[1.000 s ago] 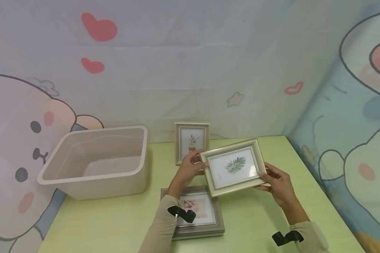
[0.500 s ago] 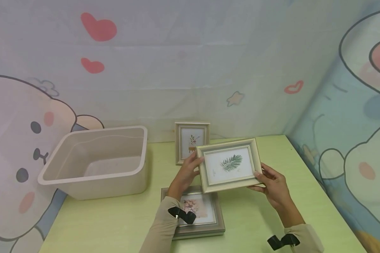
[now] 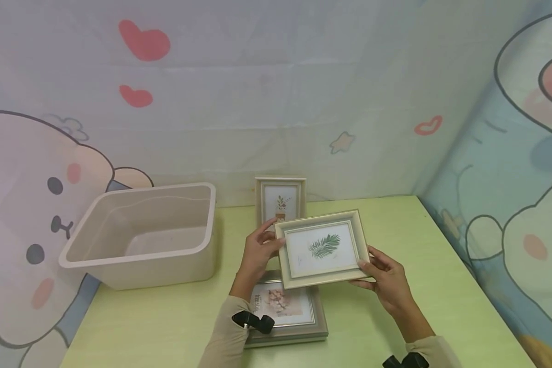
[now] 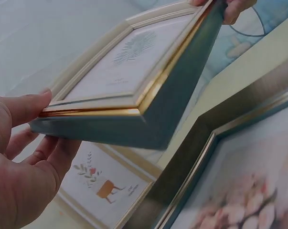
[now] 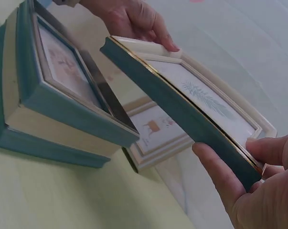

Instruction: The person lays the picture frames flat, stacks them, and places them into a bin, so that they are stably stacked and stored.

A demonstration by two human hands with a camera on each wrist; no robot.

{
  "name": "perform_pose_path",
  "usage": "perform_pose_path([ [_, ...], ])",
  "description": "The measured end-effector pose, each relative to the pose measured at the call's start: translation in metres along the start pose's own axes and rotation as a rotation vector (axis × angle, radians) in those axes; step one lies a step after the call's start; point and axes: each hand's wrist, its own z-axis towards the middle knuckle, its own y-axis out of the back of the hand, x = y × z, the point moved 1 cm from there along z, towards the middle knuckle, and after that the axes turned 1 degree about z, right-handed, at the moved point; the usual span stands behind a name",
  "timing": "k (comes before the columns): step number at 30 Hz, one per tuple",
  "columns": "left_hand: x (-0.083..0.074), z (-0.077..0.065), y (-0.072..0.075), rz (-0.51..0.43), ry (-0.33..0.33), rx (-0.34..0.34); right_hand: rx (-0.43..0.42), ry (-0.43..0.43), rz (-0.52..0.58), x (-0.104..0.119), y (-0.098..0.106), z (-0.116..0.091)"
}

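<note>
Both hands hold a cream picture frame (image 3: 324, 249) with a green leaf print, tilted and raised above the table. My left hand (image 3: 256, 255) pinches its left side, thumb on the front and fingers behind. At the lower right corner, my right hand (image 3: 386, 281) grips it with the thumb on the front border. Beneath lies a stack of picture frames (image 3: 299, 335), the top one brown with a pink flower print; the left forearm covers part of it. Against the wall stands another cream picture frame (image 3: 280, 197) showing a potted plant, its lower part hidden.
A beige plastic bin (image 3: 138, 266) stands at the left back of the pale green table (image 3: 432, 255). Behind hangs a cartoon-printed backdrop (image 3: 267, 102), which continues down the right side.
The leaf-print frame has moved left and, in the last half second, slightly down. Both hands moved with it and kept their hold. The stack, bin and standing frame stayed put.
</note>
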Motion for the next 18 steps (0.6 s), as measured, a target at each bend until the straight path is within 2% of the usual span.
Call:
perform_pose_path([
  [6,-0.003,-0.011,0.021,0.023,-0.009,-0.013,0.030,-0.070,-0.022,-0.006,-0.016,-0.007],
  [10,-0.007,-0.018,0.033,0.111,0.007,-0.046,0.042,-0.084,-0.077,-0.009,-0.026,-0.010],
  [14,-0.010,-0.026,0.042,0.210,0.048,-0.080,0.059,-0.101,-0.133,-0.015,-0.032,-0.013],
  [18,-0.009,-0.033,0.050,0.258,0.111,-0.106,0.060,-0.117,-0.207,-0.024,-0.037,-0.018],
])
